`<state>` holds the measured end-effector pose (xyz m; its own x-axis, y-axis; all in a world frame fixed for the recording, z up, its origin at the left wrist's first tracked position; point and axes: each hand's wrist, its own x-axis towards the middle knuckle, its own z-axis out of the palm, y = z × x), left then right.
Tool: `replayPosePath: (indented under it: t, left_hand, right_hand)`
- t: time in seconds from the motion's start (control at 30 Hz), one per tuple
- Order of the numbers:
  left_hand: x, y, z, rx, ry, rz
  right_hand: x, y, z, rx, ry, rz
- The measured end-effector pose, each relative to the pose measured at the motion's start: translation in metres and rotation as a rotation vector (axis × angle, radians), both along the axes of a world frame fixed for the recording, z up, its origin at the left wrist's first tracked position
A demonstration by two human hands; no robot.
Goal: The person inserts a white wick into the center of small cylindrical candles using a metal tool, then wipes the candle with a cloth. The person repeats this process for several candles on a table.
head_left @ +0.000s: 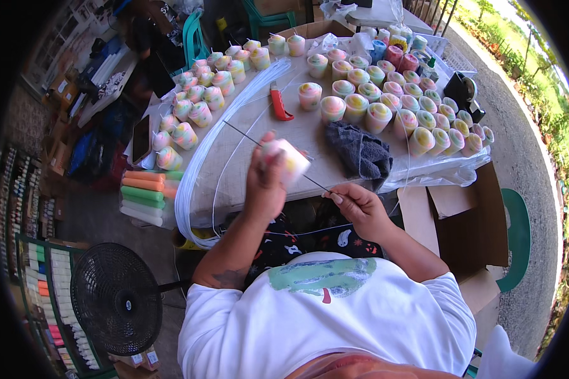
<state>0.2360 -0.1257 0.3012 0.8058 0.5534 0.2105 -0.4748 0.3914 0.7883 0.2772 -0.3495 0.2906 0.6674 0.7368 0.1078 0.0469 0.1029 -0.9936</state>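
Observation:
My left hand (267, 183) is wrapped round a pastel candle (294, 165) with pink, yellow and white swirls, raised above the table's near edge. A thin dark metal rod (313, 183) runs through the candle and sticks out on both sides. In my right hand (362, 211), thumb and fingers pinch the rod's lower right end. A long bundle of white wick strands (189, 189) curves over the table to the left of my hands. The dark grey towel (360, 151) lies right of the candle, and a red-handled cutter (278, 104) lies beyond it.
Many similar candles stand in groups on the table (259, 136), at left (214, 98) and right (378, 117). Orange, green and white candle sticks (144, 196) lie at its left corner. An open cardboard box (468, 221) is at right, a black fan (117, 297) at lower left.

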Motion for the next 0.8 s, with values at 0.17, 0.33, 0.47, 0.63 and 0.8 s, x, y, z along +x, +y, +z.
replayPosePath:
  t: [0.17, 0.33, 0.47, 0.63, 0.8]
  left_hand:
    - [0.020, 0.068, -0.003, -0.005, 0.065, 0.083]
    - [0.053, 0.084, -0.027, 1.028, 0.416, 0.271]
    - [0.074, 0.087, -0.030, 1.195, 0.632, 0.029]
    - [0.137, 0.060, 0.009, 1.729, 0.540, 0.106]
    - [0.213, 0.053, -0.024, 1.749, 0.732, -0.012]
  right_hand:
    - [0.012, -0.032, -0.003, 0.030, 0.317, -0.034]
    - [0.029, -0.061, -0.011, 0.203, 0.180, -0.218]
    - [0.022, -0.062, 0.000, 0.100, 0.032, -0.229]
    - [0.025, -0.073, -0.008, 0.121, 0.087, -0.149]
    - [0.020, -0.056, -0.002, 0.175, 0.092, -0.156]
